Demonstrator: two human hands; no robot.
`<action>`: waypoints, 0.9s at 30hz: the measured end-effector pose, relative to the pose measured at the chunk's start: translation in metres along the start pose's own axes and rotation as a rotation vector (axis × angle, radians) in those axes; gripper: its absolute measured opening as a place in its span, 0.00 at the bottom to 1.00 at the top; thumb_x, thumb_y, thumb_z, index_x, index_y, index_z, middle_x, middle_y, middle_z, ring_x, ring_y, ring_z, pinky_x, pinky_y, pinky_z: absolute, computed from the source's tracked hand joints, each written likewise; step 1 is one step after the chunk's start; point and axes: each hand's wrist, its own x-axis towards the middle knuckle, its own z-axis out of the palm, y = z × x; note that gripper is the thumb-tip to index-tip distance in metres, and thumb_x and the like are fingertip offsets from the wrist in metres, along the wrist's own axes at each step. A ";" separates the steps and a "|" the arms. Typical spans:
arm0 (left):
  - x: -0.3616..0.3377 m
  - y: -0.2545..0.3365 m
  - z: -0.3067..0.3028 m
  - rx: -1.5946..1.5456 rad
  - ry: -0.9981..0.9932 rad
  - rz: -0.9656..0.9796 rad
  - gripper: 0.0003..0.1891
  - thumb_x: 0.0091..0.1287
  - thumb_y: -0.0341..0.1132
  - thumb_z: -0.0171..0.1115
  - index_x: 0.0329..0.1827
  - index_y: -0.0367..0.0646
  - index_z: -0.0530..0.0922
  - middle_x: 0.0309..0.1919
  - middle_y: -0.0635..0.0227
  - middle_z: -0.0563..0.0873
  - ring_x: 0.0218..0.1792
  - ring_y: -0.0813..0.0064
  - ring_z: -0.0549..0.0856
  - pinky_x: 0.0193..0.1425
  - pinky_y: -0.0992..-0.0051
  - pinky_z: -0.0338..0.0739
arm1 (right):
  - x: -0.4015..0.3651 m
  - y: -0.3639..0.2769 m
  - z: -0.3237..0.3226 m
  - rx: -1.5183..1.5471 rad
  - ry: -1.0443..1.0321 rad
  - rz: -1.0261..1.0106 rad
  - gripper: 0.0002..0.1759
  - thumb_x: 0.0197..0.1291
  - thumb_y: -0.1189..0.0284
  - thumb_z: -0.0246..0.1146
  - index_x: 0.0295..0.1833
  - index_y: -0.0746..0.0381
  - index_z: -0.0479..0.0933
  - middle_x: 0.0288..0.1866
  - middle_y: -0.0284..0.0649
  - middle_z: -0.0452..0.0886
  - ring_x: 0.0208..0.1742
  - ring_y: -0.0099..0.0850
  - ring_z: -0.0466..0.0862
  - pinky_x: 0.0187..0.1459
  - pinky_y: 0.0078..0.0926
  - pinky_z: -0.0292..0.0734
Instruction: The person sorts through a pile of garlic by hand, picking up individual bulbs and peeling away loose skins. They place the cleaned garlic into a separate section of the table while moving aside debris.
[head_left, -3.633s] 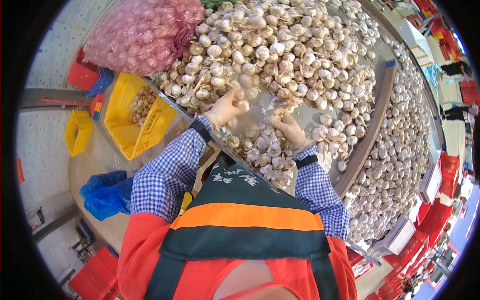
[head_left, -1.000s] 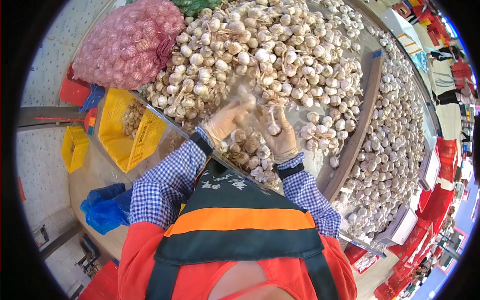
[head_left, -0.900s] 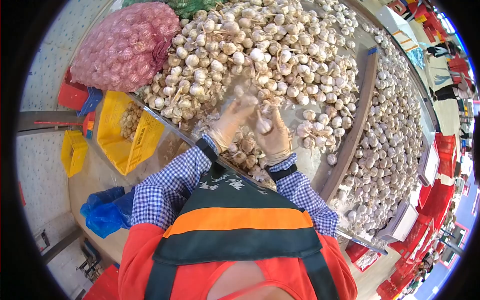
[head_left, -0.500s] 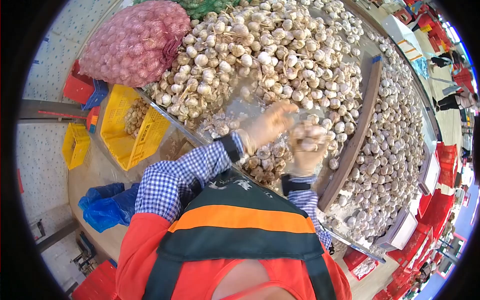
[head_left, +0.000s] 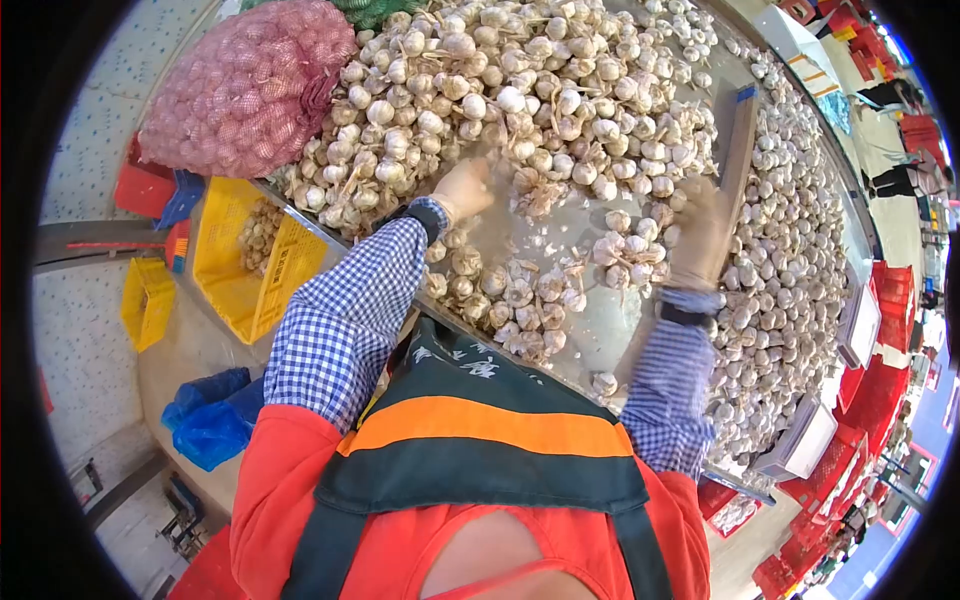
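A large heap of garlic bulbs covers the far part of the metal tabletop. My left hand is at the heap's near left edge, its fingers smeared by motion. My right hand, also blurred, is beside the wooden bar, overlapping a few bulbs there. Just left of it lies a small cluster of garlic bulbs. Closer to my apron, a loose group of bulbs sits at the table edge among flakes of skin.
Beyond the wooden bar spreads another field of garlic. A pink net sack full of bulbs rests at the far left. Below it stands a yellow crate with garlic inside. A blue plastic bag lies lower left; red crates line the right.
My hands have moved apart: the left toward the heap's left side, the right toward the wooden bar. The bulbs seen in my right hand are no longer visible there.
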 end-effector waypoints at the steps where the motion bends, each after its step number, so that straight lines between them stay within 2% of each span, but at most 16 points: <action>1: 0.002 -0.002 -0.001 -0.030 0.009 -0.125 0.17 0.58 0.38 0.60 0.48 0.41 0.75 0.46 0.49 0.82 0.48 0.52 0.81 0.54 0.63 0.75 | 0.013 0.056 0.016 -0.207 -0.373 -0.133 0.18 0.71 0.63 0.52 0.57 0.63 0.75 0.47 0.38 0.82 0.35 0.22 0.80 0.33 0.16 0.76; 3: -0.001 -0.011 -0.012 -0.100 -0.040 -0.241 0.22 0.62 0.43 0.57 0.56 0.43 0.76 0.53 0.50 0.82 0.53 0.54 0.81 0.59 0.64 0.75 | -0.004 0.091 0.087 -0.667 -0.633 -0.228 0.23 0.67 0.57 0.56 0.60 0.59 0.74 0.46 0.42 0.84 0.40 0.29 0.85 0.37 0.25 0.79; 4: -0.008 -0.016 -0.023 -0.144 -0.096 -0.234 0.24 0.62 0.45 0.56 0.60 0.45 0.75 0.55 0.52 0.81 0.54 0.55 0.81 0.59 0.64 0.75 | -0.009 0.098 0.120 -1.288 -0.536 -0.473 0.27 0.64 0.52 0.58 0.60 0.61 0.74 0.45 0.47 0.84 0.43 0.38 0.86 0.40 0.35 0.80; 5: -0.016 -0.009 -0.037 -0.140 -0.096 -0.244 0.24 0.62 0.45 0.56 0.60 0.45 0.75 0.55 0.52 0.81 0.54 0.55 0.81 0.59 0.64 0.75 | -0.007 0.114 0.136 -1.512 -0.547 -0.634 0.28 0.61 0.49 0.60 0.55 0.62 0.77 0.44 0.50 0.84 0.45 0.44 0.85 0.42 0.42 0.80; 7: -0.038 0.009 -0.064 0.079 -0.383 -0.072 0.19 0.62 0.38 0.55 0.56 0.50 0.76 0.38 0.56 0.84 0.37 0.59 0.84 0.46 0.65 0.77 | -0.008 0.118 0.149 -1.596 -0.572 -0.568 0.26 0.59 0.50 0.61 0.51 0.62 0.79 0.42 0.48 0.85 0.45 0.43 0.85 0.43 0.41 0.80; 8: -0.044 0.005 -0.062 0.079 -0.381 -0.077 0.19 0.62 0.38 0.55 0.56 0.50 0.76 0.38 0.56 0.84 0.37 0.59 0.84 0.46 0.65 0.77 | -0.008 0.119 0.154 -1.686 -0.588 -0.498 0.24 0.58 0.51 0.62 0.47 0.61 0.81 0.41 0.47 0.85 0.46 0.42 0.85 0.44 0.40 0.80; 10: -0.059 -0.005 -0.051 0.304 -0.445 0.197 0.18 0.63 0.40 0.57 0.57 0.54 0.77 0.42 0.59 0.83 0.38 0.59 0.84 0.44 0.65 0.79 | 0.002 0.153 0.141 -1.758 -0.582 -0.629 0.22 0.55 0.52 0.65 0.43 0.60 0.82 0.41 0.46 0.85 0.46 0.42 0.85 0.44 0.39 0.80; 14: -0.063 -0.003 -0.025 0.452 -0.465 0.224 0.18 0.62 0.43 0.58 0.54 0.50 0.79 0.52 0.58 0.82 0.46 0.59 0.85 0.52 0.64 0.80 | -0.004 0.144 0.115 -1.663 -0.598 -0.473 0.23 0.53 0.53 0.67 0.47 0.59 0.82 0.42 0.44 0.85 0.46 0.41 0.85 0.47 0.36 0.80; 16: -0.061 0.003 -0.029 0.458 -0.483 0.213 0.18 0.62 0.44 0.59 0.53 0.49 0.80 0.50 0.56 0.82 0.45 0.59 0.85 0.51 0.64 0.80 | -0.023 0.108 0.100 -1.365 -0.521 -0.187 0.26 0.53 0.52 0.67 0.51 0.60 0.80 0.42 0.44 0.84 0.46 0.41 0.84 0.50 0.33 0.79; 18: -0.062 -0.004 -0.033 0.264 -0.366 0.140 0.16 0.57 0.43 0.65 0.46 0.47 0.78 0.42 0.59 0.82 0.38 0.60 0.85 0.43 0.67 0.80 | -0.020 0.114 0.063 -1.160 -0.501 -0.282 0.25 0.58 0.55 0.65 0.54 0.60 0.79 0.40 0.41 0.84 0.42 0.33 0.84 0.46 0.27 0.78; 20: -0.059 -0.018 -0.032 0.128 -0.386 0.066 0.18 0.59 0.46 0.65 0.46 0.44 0.77 0.44 0.59 0.83 0.37 0.62 0.85 0.43 0.68 0.80 | -0.027 0.110 0.040 -0.431 -0.506 0.205 0.18 0.64 0.58 0.60 0.51 0.60 0.79 0.37 0.36 0.83 0.36 0.25 0.82 0.34 0.20 0.75; 22: -0.063 -0.006 -0.051 -0.501 -0.203 -0.316 0.21 0.62 0.51 0.65 0.43 0.41 0.76 0.41 0.61 0.84 0.34 0.66 0.83 0.43 0.70 0.79 | -0.040 0.117 0.028 -0.168 -0.479 0.313 0.15 0.67 0.60 0.57 0.48 0.60 0.79 0.36 0.33 0.82 0.33 0.22 0.81 0.30 0.16 0.72; 23: -0.076 0.014 -0.051 -1.013 0.051 -0.248 0.24 0.66 0.56 0.59 0.37 0.40 0.77 0.32 0.64 0.83 0.28 0.71 0.80 0.35 0.70 0.78 | -0.045 0.119 0.023 0.094 -0.449 0.408 0.13 0.69 0.63 0.55 0.46 0.60 0.79 0.35 0.31 0.81 0.31 0.20 0.79 0.26 0.13 0.68; 24: -0.076 0.011 -0.050 -1.010 0.052 -0.246 0.24 0.66 0.56 0.59 0.37 0.40 0.77 0.32 0.64 0.83 0.28 0.71 0.80 0.35 0.70 0.78 | -0.054 0.118 0.022 0.098 -0.450 0.406 0.13 0.69 0.63 0.55 0.46 0.60 0.79 0.35 0.31 0.81 0.31 0.20 0.79 0.26 0.13 0.68; 26: -0.074 -0.003 -0.044 -1.650 -0.166 -0.483 0.25 0.69 0.58 0.54 0.34 0.40 0.77 0.26 0.64 0.82 0.28 0.70 0.82 0.31 0.72 0.78 | -0.075 0.119 0.031 0.197 -0.365 0.465 0.12 0.67 0.62 0.57 0.39 0.59 0.78 0.34 0.33 0.81 0.28 0.18 0.78 0.23 0.13 0.69; 27: -0.076 -0.002 -0.041 -1.746 -0.234 -0.475 0.26 0.72 0.57 0.49 0.32 0.41 0.78 0.26 0.65 0.82 0.29 0.68 0.83 0.28 0.72 0.79 | -0.081 0.121 0.038 0.201 -0.371 0.462 0.12 0.67 0.62 0.57 0.39 0.59 0.78 0.34 0.33 0.81 0.28 0.18 0.78 0.23 0.13 0.69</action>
